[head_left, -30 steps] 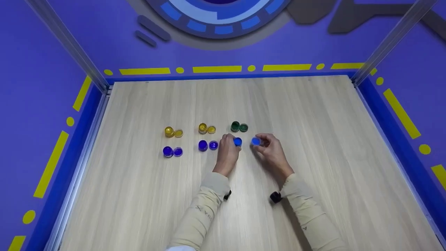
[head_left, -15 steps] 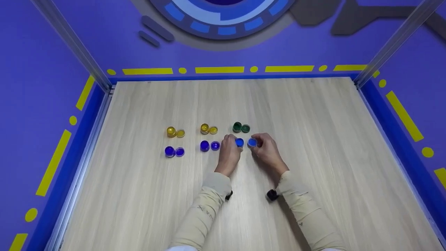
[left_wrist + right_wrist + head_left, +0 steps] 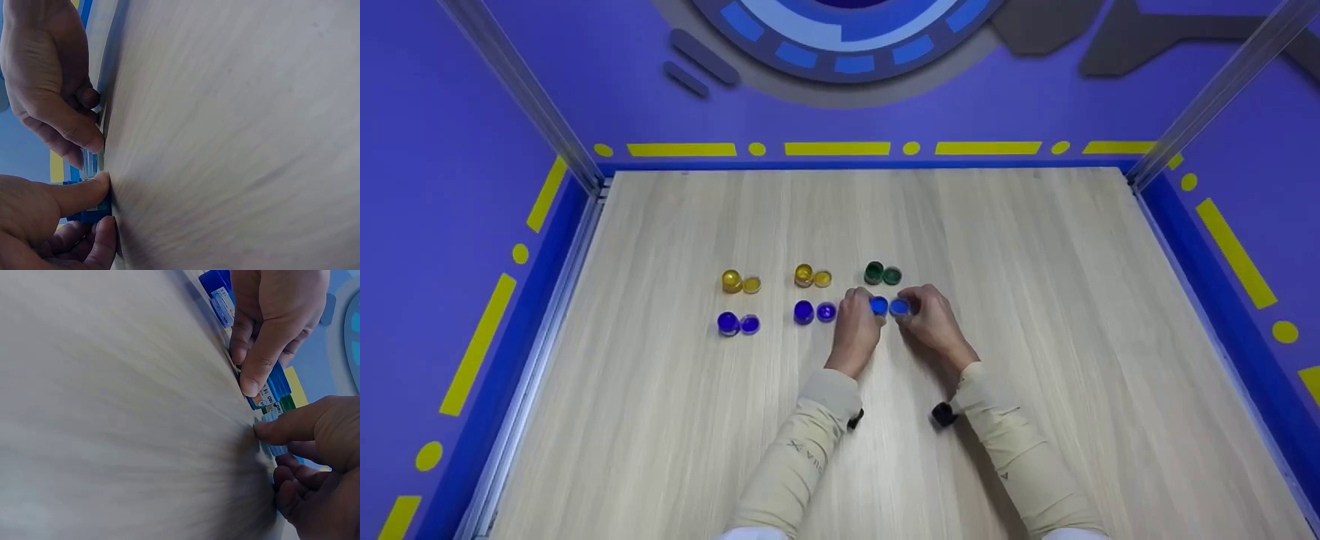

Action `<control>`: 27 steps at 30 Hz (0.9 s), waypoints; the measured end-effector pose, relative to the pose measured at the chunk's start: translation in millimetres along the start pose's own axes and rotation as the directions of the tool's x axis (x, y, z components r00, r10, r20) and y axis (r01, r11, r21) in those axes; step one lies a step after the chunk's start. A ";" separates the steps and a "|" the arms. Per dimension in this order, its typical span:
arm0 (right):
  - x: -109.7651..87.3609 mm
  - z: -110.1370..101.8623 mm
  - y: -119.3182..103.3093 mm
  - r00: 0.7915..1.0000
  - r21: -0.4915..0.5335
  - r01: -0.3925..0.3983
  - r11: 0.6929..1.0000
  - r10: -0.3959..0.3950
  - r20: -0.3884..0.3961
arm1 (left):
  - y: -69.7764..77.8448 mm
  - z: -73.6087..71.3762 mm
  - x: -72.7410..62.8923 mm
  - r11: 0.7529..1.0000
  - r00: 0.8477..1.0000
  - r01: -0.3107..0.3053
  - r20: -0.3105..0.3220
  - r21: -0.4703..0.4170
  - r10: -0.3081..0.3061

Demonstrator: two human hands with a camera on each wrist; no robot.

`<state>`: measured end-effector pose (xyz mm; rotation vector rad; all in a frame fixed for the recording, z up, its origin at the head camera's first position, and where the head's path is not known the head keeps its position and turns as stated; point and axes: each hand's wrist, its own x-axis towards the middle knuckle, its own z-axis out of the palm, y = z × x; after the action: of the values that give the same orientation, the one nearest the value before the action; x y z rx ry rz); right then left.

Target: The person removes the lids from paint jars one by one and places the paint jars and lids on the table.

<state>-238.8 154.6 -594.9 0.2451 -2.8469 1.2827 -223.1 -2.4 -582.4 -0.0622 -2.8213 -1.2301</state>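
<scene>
My left hand (image 3: 855, 330) pinches a small open paint jar (image 3: 879, 304) filled with blue, its labelled side visible in the right wrist view. Just to its right, a clear lid (image 3: 899, 306) with blue inside sits between the thumb and fingers of my right hand (image 3: 934, 322). Both stay low at the tabletop, a narrow gap between jar and lid. In the left wrist view the left thumb lies across the blue jar (image 3: 94, 215), with the lid (image 3: 90, 161) above it under the right fingertips.
Behind the hands stands a green jar (image 3: 874, 272) beside its lid (image 3: 892, 276). Farther left are two yellow jars, one nearer (image 3: 803, 275), and two purple jars, one beside my left hand (image 3: 803, 312), each with a lid at its right. Blue walls enclose the wooden table (image 3: 1035, 247).
My right hand has moved left with the lid, narrowing the gap to the blue jar. My left hand keeps its hold on the jar. The head view has shifted slightly.
</scene>
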 end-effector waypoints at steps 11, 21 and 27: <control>2.4 -4.8 -3.9 0.998 -0.025 -0.015 1.000 0.016 0.055 | 1.9 -0.1 1.0 1.000 1.000 -0.007 -0.005 -0.004 0.006; 2.7 -3.7 -1.6 0.999 -0.017 0.001 1.000 0.000 0.050 | 0.9 1.4 1.4 1.000 1.000 0.000 -0.019 -0.019 0.000; 4.8 -0.6 0.8 0.999 -0.019 0.018 1.000 -0.017 0.046 | -1.3 3.3 3.2 1.000 1.000 0.023 -0.002 0.003 -0.023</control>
<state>-243.7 154.9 -594.8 0.3025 -2.8863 1.2625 -226.5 -0.8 -585.3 -0.0281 -2.8298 -1.2294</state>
